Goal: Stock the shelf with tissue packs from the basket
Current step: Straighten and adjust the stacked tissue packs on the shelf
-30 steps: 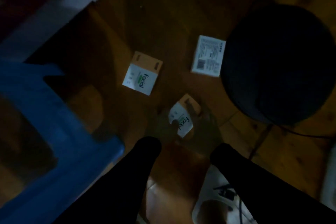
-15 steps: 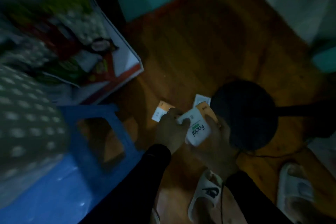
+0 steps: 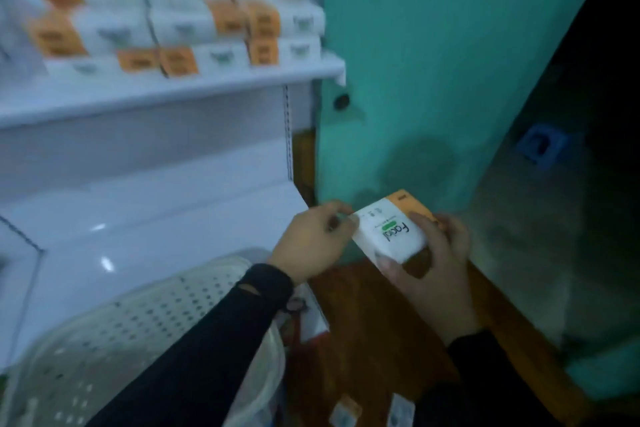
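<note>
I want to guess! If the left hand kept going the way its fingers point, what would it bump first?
Probably the tissue pack. The left hand points right, its fingertips at the pack's near corner, which the right hand holds.

My left grip (image 3: pixel 313 243) and right grip (image 3: pixel 434 258) hold a white-and-orange tissue pack (image 3: pixel 391 230) between them, right of the white metal shelf (image 3: pixel 166 90). Stacked packs (image 3: pixel 180 21) sit on its upper board. The perforated white plastic basket (image 3: pixel 138 333) lies below my left arm; two loose packs (image 3: pixel 374 412) lie on the wooden floor (image 3: pixel 367 340).
</note>
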Tool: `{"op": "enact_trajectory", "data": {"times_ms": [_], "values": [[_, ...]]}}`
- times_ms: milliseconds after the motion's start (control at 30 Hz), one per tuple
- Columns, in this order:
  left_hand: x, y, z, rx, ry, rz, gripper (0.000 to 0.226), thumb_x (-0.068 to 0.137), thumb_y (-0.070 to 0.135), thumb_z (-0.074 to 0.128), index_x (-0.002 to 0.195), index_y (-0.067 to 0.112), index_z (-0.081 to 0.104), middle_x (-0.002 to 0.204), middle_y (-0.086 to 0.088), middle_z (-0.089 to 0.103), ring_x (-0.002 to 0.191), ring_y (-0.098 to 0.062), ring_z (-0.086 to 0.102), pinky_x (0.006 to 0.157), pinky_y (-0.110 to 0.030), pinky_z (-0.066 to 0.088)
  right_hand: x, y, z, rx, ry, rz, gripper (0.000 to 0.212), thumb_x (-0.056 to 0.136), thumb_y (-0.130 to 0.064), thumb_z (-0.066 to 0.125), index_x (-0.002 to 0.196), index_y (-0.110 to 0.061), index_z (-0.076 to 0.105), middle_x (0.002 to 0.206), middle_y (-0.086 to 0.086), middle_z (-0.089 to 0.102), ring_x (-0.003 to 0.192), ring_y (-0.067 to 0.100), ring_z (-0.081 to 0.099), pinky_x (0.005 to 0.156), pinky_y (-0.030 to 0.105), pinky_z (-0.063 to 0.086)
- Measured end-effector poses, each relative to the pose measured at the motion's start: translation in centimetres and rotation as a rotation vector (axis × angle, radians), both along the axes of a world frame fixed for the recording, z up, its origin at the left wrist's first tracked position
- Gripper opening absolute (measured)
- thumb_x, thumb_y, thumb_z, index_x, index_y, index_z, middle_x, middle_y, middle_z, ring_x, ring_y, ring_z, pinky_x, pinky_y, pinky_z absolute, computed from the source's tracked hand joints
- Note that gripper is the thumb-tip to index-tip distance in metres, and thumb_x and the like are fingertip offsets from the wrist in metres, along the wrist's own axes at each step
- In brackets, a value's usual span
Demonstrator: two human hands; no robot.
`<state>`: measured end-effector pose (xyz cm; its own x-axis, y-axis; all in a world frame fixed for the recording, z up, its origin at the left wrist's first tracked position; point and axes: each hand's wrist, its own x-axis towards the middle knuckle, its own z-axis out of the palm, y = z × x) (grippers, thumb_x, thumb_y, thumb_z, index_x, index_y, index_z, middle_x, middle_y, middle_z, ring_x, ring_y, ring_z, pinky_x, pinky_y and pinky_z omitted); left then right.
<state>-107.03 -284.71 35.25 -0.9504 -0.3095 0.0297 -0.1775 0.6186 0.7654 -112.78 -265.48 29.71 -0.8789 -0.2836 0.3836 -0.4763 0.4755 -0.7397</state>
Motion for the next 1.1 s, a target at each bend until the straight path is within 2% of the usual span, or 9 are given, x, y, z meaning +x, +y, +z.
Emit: {"op": "enact_trajectory", "data": {"times_ms": [67, 167, 333, 433, 567, 733, 900, 1000, 1100], "values": [[2.2, -2.5, 5.3, -0.179, 0.103, -0.016, 0.033, 0.096, 0.046, 0.048, 0.118, 0.025, 0.061, 0.102, 0.005, 0.064, 0.089, -0.011, 0.059, 0.075, -0.023, 0.043, 0.2, -1.7, 6.1, -0.046, 0.088, 0.053, 0.072, 0.059, -0.064, 0.066, 0.123, -0.035, 0.053, 0.137, -0.004, 0.026, 0.127, 0.008, 0.032, 0.106, 0.016, 0.027], [6.0, -7.1, 11.7, -0.42, 0.2, 0.023, 0.041, 0.097, 0.047, 0.046, 0.129, 0.023, 0.057, 0.118, 0.002, 0.06, 0.108, -0.016, 0.056, 0.088, -0.027, 0.043, 0.8, -4.0, 12.2, -0.112, 0.193, 0.111, 0.071, 0.059, -0.064, 0.066, 0.122, -0.033, 0.055, 0.135, -0.002, 0.028, 0.126, 0.008, 0.033, 0.107, 0.017, 0.027], [9.9, -14.8, 16.2, -0.648, 0.238, 0.209, 0.048, 0.095, 0.046, 0.051, 0.132, 0.016, 0.056, 0.129, -0.007, 0.056, 0.121, -0.028, 0.049, 0.099, -0.035, 0.038, 1.6, -9.0, 18.5, -0.072, 0.297, 0.139, 0.076, 0.061, -0.067, 0.065, 0.122, -0.021, 0.061, 0.129, -0.001, 0.033, 0.122, 0.015, 0.039, 0.104, 0.015, 0.027], [11.1, -18.2, 17.3, -0.68, 0.2, 0.302, 0.056, 0.093, 0.051, 0.045, 0.134, 0.014, 0.054, 0.129, -0.011, 0.055, 0.12, -0.031, 0.046, 0.098, -0.039, 0.038, 1.1, -11.8, 20.3, 0.007, 0.318, 0.145, 0.082, 0.059, -0.071, 0.062, 0.123, -0.021, 0.062, 0.13, 0.0, 0.035, 0.123, 0.017, 0.039, 0.104, 0.021, 0.029], [10.8, -21.3, 18.0, -0.709, 0.176, 0.363, 0.055, 0.093, 0.047, 0.05, 0.134, 0.011, 0.053, 0.127, -0.013, 0.056, 0.119, -0.035, 0.046, 0.099, -0.041, 0.038, -0.5, -14.7, 22.2, 0.055, 0.346, 0.096, 0.082, 0.058, -0.074, 0.061, 0.121, -0.021, 0.064, 0.128, 0.002, 0.039, 0.12, 0.022, 0.044, 0.101, 0.027, 0.037], [7.3, -22.7, 19.2, -0.808, 0.17, 0.336, 0.083, 0.077, 0.062, 0.023, 0.132, 0.011, 0.055, 0.127, -0.017, 0.058, 0.118, -0.037, 0.05, 0.101, -0.043, 0.038, -4.0, -17.0, 24.6, 0.094, 0.344, 0.091, 0.072, 0.07, -0.064, 0.073, 0.124, -0.018, 0.061, 0.128, 0.003, 0.036, 0.12, 0.023, 0.041, 0.098, 0.024, 0.032], [2.9, -22.5, 20.4, -0.825, 0.066, 0.306, 0.068, 0.087, 0.058, 0.029, 0.143, 0.021, 0.042, 0.147, -0.013, 0.043, 0.136, -0.034, 0.035, 0.112, -0.043, 0.025, -7.9, -20.2, 26.3, 0.127, 0.309, 0.062, 0.074, 0.073, -0.066, 0.068, 0.131, -0.022, 0.055, 0.133, -0.001, 0.032, 0.125, 0.021, 0.035, 0.097, 0.023, 0.029], [0.5, -22.3, 20.7, -0.819, 0.014, 0.274, 0.06, 0.098, 0.055, 0.031, 0.149, 0.024, 0.032, 0.154, -0.008, 0.032, 0.142, -0.028, 0.026, 0.116, -0.042, 0.019, -9.7, -22.0, 26.2, 0.149, 0.285, 0.075, 0.079, 0.074, -0.071, 0.063, 0.134, -0.022, 0.051, 0.136, -0.002, 0.03, 0.128, 0.022, 0.032, 0.102, 0.03, 0.035], [-0.8, -21.8, 20.6, -0.776, -0.058, 0.254, 0.056, 0.1, 0.053, 0.028, 0.149, 0.026, 0.031, 0.155, -0.005, 0.031, 0.142, -0.026, 0.025, 0.115, -0.042, 0.018, -10.9, -23.2, 25.5, 0.219, 0.235, 0.097, 0.085, 0.076, -0.077, 0.055, 0.138, -0.02, 0.047, 0.141, 0.003, 0.03, 0.133, 0.027, 0.03, 0.108, 0.04, 0.038]]}}
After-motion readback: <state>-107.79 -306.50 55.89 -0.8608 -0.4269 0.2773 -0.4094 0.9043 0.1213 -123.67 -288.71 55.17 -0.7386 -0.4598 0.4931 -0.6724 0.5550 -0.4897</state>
